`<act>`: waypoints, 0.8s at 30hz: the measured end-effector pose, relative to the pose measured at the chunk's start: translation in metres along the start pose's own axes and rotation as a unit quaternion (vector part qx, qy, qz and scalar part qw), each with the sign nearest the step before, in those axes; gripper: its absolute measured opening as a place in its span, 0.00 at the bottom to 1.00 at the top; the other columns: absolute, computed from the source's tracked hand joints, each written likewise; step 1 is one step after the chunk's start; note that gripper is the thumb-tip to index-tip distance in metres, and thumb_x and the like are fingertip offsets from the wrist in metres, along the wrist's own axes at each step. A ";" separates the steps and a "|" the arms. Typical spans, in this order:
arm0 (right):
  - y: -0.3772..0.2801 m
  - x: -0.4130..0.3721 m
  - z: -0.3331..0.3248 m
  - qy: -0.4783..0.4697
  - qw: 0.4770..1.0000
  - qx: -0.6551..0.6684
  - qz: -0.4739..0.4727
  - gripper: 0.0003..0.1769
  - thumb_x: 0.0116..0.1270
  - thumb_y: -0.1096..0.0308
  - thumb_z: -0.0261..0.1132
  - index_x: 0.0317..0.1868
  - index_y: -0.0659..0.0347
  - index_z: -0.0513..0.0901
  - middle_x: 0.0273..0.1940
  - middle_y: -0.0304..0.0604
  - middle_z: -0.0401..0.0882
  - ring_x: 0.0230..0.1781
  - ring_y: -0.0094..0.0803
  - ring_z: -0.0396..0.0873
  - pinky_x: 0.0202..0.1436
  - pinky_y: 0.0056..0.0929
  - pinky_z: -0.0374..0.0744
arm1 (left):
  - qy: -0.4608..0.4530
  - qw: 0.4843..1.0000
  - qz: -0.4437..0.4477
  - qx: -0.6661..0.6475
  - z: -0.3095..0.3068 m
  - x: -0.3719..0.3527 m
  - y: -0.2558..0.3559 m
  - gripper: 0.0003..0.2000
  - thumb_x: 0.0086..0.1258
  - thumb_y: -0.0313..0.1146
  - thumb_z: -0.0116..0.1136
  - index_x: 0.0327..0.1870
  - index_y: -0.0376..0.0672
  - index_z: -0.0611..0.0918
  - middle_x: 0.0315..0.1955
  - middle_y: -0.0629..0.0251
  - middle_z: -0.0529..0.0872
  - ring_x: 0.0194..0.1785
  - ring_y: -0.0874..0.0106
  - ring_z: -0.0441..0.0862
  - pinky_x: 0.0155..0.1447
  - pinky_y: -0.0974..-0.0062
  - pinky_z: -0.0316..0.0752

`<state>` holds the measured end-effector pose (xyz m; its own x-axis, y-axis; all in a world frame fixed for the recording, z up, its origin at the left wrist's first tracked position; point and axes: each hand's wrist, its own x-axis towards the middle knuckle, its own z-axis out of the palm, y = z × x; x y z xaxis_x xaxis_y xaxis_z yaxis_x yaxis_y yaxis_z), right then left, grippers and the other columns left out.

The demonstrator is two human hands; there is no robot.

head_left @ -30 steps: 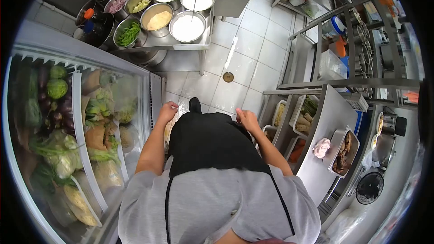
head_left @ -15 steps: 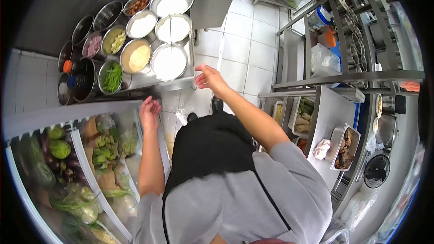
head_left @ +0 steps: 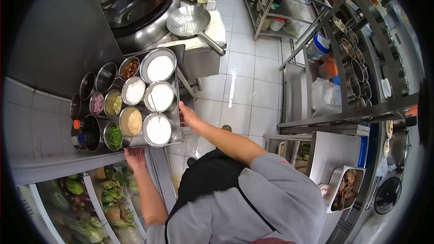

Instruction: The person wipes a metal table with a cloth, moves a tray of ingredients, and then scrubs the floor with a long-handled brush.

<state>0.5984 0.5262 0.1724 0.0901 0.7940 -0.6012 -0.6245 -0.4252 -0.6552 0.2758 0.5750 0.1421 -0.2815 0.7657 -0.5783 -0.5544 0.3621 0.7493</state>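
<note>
A steel cart [head_left: 177, 91] bears several round metal containers. My right hand [head_left: 189, 117] holds its right side edge, the thumb near the top and the other fingers partly hidden against the side. At the front edge, my left hand [head_left: 135, 158] grips from below, its fingertips hidden under the rim. Nearest to my hands is a container of white powder [head_left: 158, 130]. Beside it stand a tan powder container [head_left: 131, 121] and chopped green herbs [head_left: 115, 136]. A thin handle sticks out of another container of white powder [head_left: 159, 97].
Behind the cart are a large wok [head_left: 142, 4] and a perforated strainer [head_left: 189, 20] with its handle jutting right. Left of me, a glass-topped fridge [head_left: 86, 185] holds vegetables. Steel shelving [head_left: 343, 81] lines the right, with a tray of dark cooked meat [head_left: 347, 190].
Both hands were apart from the cart with fingers spread; now they hold its front and right edges. My view has shifted, bringing the wok and strainer fully in.
</note>
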 end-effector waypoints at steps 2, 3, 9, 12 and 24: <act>0.004 0.010 0.004 0.003 1.000 0.027 -0.004 0.34 0.67 0.29 0.48 0.48 0.53 0.76 0.33 0.32 0.75 0.30 0.22 0.72 0.32 0.27 0.70 | -0.013 1.000 -0.008 -0.019 0.004 0.003 0.006 0.28 0.72 0.55 0.47 0.69 0.52 0.63 0.63 0.59 0.67 0.65 0.58 0.66 0.67 0.50 0.61; 0.006 0.017 0.004 -0.013 0.999 0.042 0.000 0.34 0.66 0.28 0.49 0.46 0.52 0.77 0.29 0.32 0.74 0.23 0.22 0.70 0.24 0.27 0.67 | -0.028 0.999 -0.007 -0.022 0.004 0.006 0.007 0.29 0.71 0.58 0.46 0.69 0.53 0.62 0.66 0.59 0.65 0.66 0.58 0.65 0.69 0.49 0.59; 0.010 0.018 0.013 -0.005 0.990 0.135 0.044 0.40 0.63 0.27 0.52 0.55 0.55 0.78 0.42 0.41 0.82 0.34 0.29 0.79 0.32 0.32 0.76 | 0.018 0.999 0.020 -0.044 0.012 0.010 0.025 0.34 0.69 0.60 0.44 0.71 0.51 0.61 0.69 0.58 0.61 0.72 0.58 0.58 0.71 0.47 0.55; 0.007 0.021 0.016 -0.033 0.986 0.161 0.016 0.44 0.61 0.28 0.56 0.61 0.59 0.75 0.55 0.46 0.79 0.50 0.33 0.78 0.51 0.35 0.77 | 0.012 0.998 0.012 -0.067 0.027 0.004 0.037 0.33 0.69 0.58 0.43 0.71 0.49 0.62 0.69 0.59 0.62 0.72 0.57 0.59 0.73 0.47 0.52; 0.016 0.032 0.018 0.077 0.988 0.130 -0.034 0.52 0.57 0.31 0.64 0.65 0.72 0.70 0.64 0.52 0.70 0.62 0.38 0.68 0.64 0.38 0.69 | -0.053 0.986 -0.030 -0.155 0.024 0.021 0.047 0.18 0.68 0.41 0.47 0.51 0.41 0.81 0.52 0.59 0.81 0.58 0.60 0.75 0.69 0.51 0.62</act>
<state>0.5776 0.5528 0.1510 0.2432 0.7325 -0.6358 -0.7895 -0.2314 -0.5685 0.2624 0.6210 0.1733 -0.1664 0.8053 -0.5690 -0.7855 0.2405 0.5702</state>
